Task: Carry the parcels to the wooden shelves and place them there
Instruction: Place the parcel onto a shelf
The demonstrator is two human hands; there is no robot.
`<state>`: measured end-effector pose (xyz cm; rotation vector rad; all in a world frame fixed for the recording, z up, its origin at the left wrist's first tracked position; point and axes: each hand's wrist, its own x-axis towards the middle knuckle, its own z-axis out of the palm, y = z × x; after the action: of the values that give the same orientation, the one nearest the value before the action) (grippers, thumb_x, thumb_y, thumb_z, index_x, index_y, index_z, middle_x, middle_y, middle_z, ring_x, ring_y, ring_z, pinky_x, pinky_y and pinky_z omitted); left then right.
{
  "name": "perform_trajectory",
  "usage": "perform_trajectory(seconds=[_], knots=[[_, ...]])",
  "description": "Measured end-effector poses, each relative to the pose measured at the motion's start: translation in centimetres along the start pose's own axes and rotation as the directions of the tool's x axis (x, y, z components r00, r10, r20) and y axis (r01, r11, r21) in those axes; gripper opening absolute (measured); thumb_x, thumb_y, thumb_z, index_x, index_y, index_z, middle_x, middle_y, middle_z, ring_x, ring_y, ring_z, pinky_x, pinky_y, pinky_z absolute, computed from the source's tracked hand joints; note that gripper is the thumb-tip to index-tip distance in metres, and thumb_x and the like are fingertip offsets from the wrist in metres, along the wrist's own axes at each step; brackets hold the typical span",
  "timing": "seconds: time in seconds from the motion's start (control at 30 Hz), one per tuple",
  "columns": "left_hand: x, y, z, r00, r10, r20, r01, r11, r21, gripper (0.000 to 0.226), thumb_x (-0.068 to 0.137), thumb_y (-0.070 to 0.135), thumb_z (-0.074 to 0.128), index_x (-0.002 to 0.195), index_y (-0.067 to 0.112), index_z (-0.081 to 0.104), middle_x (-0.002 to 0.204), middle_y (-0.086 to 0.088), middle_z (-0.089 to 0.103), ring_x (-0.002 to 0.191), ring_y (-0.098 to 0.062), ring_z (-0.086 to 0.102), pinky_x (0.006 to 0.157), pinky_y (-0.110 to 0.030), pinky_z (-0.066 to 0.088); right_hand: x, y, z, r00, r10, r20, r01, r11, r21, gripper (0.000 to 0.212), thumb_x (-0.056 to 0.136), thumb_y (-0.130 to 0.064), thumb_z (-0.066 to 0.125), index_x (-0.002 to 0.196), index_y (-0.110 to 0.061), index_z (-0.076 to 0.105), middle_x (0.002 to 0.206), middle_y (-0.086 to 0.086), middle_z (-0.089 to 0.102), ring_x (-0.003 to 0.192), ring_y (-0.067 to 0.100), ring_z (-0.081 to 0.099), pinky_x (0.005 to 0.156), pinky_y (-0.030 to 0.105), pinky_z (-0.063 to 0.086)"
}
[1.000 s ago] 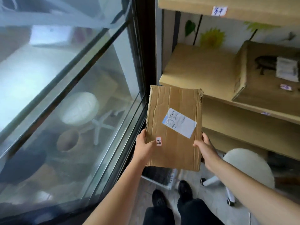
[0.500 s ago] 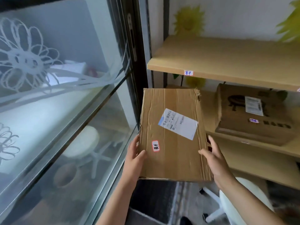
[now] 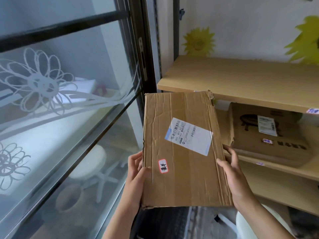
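At the centre of the head view, a flat, creased brown cardboard parcel with a white shipping label and a small red-edged sticker is held up in front of the light wooden shelves. The left hand grips the parcel's left long edge near its lower end, thumb on the face and fingers curled behind. The right hand clasps the right long edge at about the same height, thumb on top. Both hands are closed on the parcel, not released.

The parcel's long axis runs from 6 o'clock to 12 o'clock, its far short edge just reaching the front lip of the upper bare shelf board, which lies at 1 o'clock from the hands. The next board down lies at 3 o'clock and already carries a second brown cardboard box with a printed label, lying flat. The right hand is the nearer one to the shelves; the left is beside the dark-framed glass door at 9 o'clock.

The upper board seems the likely target, so the move probably calls for pushing the parcel forward and slightly right, lengthwise, clear of the lip.
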<state>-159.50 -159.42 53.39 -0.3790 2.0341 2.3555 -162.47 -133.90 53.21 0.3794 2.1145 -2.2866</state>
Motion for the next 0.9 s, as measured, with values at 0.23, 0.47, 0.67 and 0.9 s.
perform_trajectory(seconds=[0.23, 0.47, 0.67, 0.9], knots=[[0.6, 1.5, 0.0, 1.000, -0.029, -0.008, 0.030, 0.999, 0.020, 0.058, 0.087, 0.029, 0.056, 0.141, 0.049, 0.049, 0.131, 0.011, 0.049, 0.124, -0.006, 0.054, 0.092, -0.027, 0.048, 0.1, 0.0, -0.2, 0.996, -0.024, 0.085, 0.021, 0.999, 0.038, 0.078, 0.060, -0.084, 0.060, 0.131, -0.053, 0.051, 0.138, -0.015, 0.057, 0.134, 0.009, 0.046, 0.115, 0.045, 0.029], [0.0, 1.9, 0.2, 0.992, -0.111, -0.060, 0.113, 0.993, 0.021, 0.050, 0.077, 0.043, 0.065, 0.124, 0.060, 0.057, 0.139, 0.011, 0.055, 0.128, -0.016, 0.058, 0.110, -0.048, 0.044, -0.1, -1.7, 0.7, 0.998, 0.010, 0.054, -0.013, 0.998, 0.053, 0.041, 0.064, -0.076, 0.059, 0.100, -0.058, 0.067, 0.113, -0.030, 0.068, 0.122, 0.001, 0.053, 0.114, 0.040, 0.032], [0.0, 2.5, 0.5, 0.995, -0.097, -0.029, 0.097, 0.995, -0.029, 0.036, 0.101, 0.018, 0.050, 0.118, 0.050, 0.056, 0.114, 0.016, 0.074, 0.103, -0.011, 0.072, 0.083, -0.031, 0.056, -0.3, -2.6, 1.3, 0.996, -0.019, 0.089, 0.012, 0.997, 0.073, 0.046, 0.071, -0.078, 0.057, 0.108, -0.052, 0.064, 0.120, -0.017, 0.068, 0.124, 0.011, 0.055, 0.113, 0.050, 0.033], [-0.3, 4.2, -0.1, 0.997, -0.069, -0.034, 0.066, 0.994, -0.086, 0.036, 0.099, 0.018, 0.053, 0.119, 0.047, 0.059, 0.123, 0.007, 0.071, 0.106, -0.018, 0.069, 0.081, -0.035, 0.054, -0.6, -3.9, 1.5, 0.988, -0.047, 0.145, 0.035, 0.996, 0.085, 0.072, 0.053, -0.086, 0.061, 0.115, -0.051, 0.061, 0.124, -0.016, 0.067, 0.125, 0.012, 0.056, 0.112, 0.050, 0.034]])
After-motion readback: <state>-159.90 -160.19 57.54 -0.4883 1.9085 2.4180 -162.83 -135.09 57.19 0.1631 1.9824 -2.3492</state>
